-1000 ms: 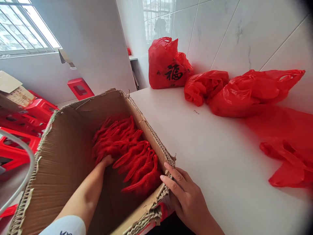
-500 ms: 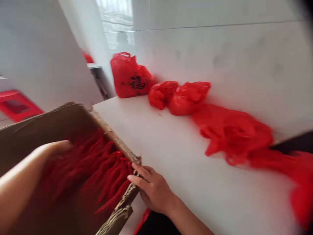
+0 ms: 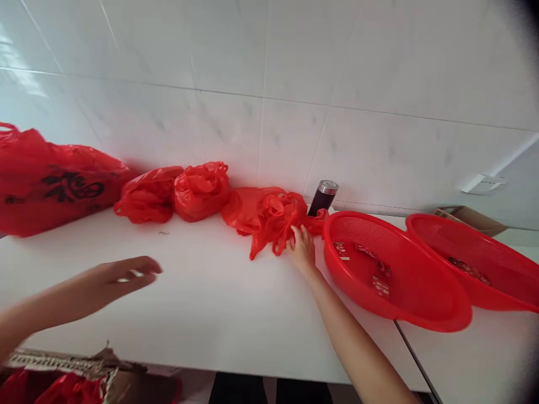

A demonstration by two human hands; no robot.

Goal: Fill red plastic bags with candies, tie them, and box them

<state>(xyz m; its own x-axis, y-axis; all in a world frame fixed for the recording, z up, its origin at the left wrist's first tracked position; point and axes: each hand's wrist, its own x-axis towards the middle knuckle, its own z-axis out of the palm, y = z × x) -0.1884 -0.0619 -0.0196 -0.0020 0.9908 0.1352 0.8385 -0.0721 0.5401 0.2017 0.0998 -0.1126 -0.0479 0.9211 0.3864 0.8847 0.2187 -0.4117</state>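
Note:
My right hand (image 3: 302,247) is at the near edge of a crumpled red plastic bag (image 3: 280,210) by the wall. Its fingers are apart and slightly bent at the bag's loose handles; I cannot tell whether they touch the plastic. My left hand (image 3: 130,272) hovers over the white table (image 3: 202,314), fingers loosely bent with a gap between them and nothing held. Below it, at the lower left, is the torn rim of a cardboard box (image 3: 63,362) with red material (image 3: 69,390) inside.
Two bunched red bags, one (image 3: 202,191) nearer the middle, line the wall beside a large printed red bag (image 3: 63,185). A dark flask (image 3: 323,197) stands behind. Red plastic baskets (image 3: 421,292) with small packets sit at the right, near a seam in the tabletop.
The view has swung right, bringing the baskets and flask into sight. My right hand has left the box rim for the red bag. My left hand has come out of the box.

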